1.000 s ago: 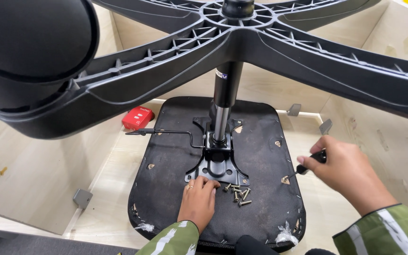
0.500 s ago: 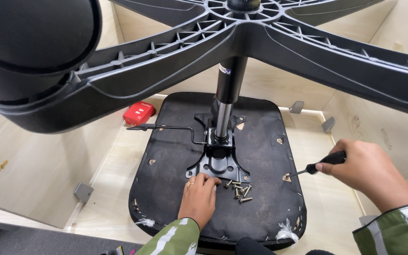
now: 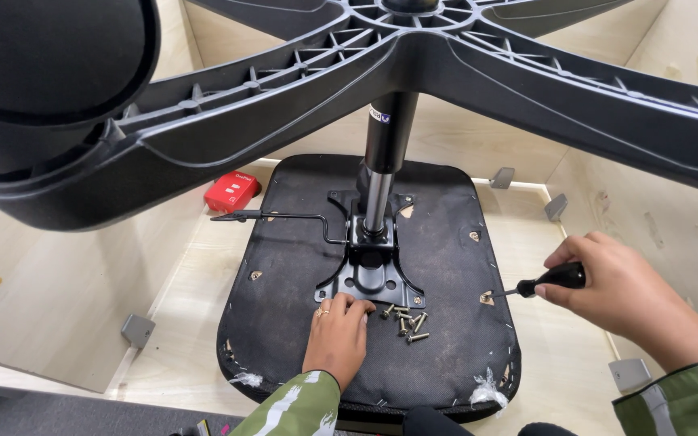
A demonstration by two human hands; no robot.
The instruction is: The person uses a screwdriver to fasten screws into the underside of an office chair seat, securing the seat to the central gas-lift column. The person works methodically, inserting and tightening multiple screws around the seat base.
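Note:
An upturned office chair seat (image 3: 284, 282), black underside up, lies inside a wooden box. A black metal mounting plate (image 3: 369, 278) with a gas cylinder (image 3: 385, 137) stands at its middle, and the black star base (image 3: 478, 56) spreads overhead. My left hand (image 3: 337, 335) rests on the seat at the plate's near left corner, fingers curled, beside several loose screws (image 3: 407, 321). My right hand (image 3: 620, 291) grips a black-handled screwdriver (image 3: 555, 278), its tip pointing left near a hole at the seat's right edge.
A black caster wheel (image 3: 50, 89) fills the upper left. A thin lever (image 3: 272, 215) sticks out left from the plate. A red box (image 3: 232, 191) lies at the seat's far left. Grey corner brackets (image 3: 136, 329) sit on the wooden walls (image 3: 42, 274).
My right hand with the screwdriver has drawn back to the right, away from the seat's edge. My left hand has stayed at the plate's corner near the screws.

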